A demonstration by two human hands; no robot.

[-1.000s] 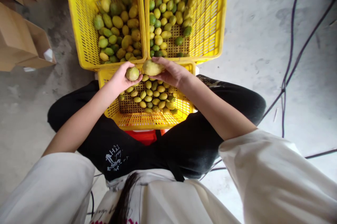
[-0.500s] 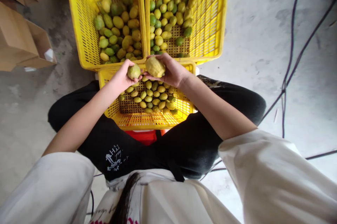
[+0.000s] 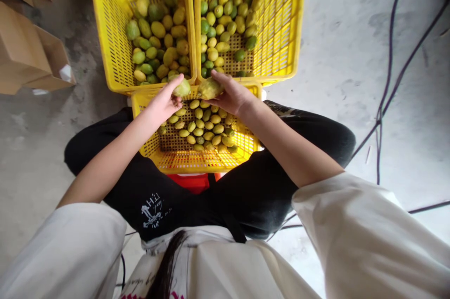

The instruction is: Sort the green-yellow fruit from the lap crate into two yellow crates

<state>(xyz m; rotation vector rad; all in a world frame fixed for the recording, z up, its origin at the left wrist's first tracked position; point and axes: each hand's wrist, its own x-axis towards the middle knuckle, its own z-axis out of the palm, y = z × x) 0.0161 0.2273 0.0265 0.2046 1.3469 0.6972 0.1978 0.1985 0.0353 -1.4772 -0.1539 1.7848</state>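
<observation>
My left hand [image 3: 169, 100] is closed around a yellow-green lemon [image 3: 182, 88], which shows past the fingertips. A larger, bumpy yellowish lemon [image 3: 210, 88] sits in the grip of my right hand [image 3: 232, 95]. The two fruits are close together, with a small gap between them. Both hands are over the far side of the near yellow crate [image 3: 147, 142], where several small lemons [image 3: 199, 123] lie on the perforated bottom. Beyond the hands stand the far left crate [image 3: 105, 36], with larger green and yellow lemons [image 3: 158, 30], and the far right crate [image 3: 281, 32], with mixed ones [image 3: 225, 22].
Cardboard boxes [image 3: 28, 50] stand on the concrete floor at the left. Black cables [image 3: 390, 69] run over the floor at the right. My bent legs [image 3: 316, 132] flank the near crate, and something red [image 3: 191, 183] shows below it.
Both lemons have been turned in my fingers. The left one has moved slightly up and right, the right one slightly up. My hands still hold them.
</observation>
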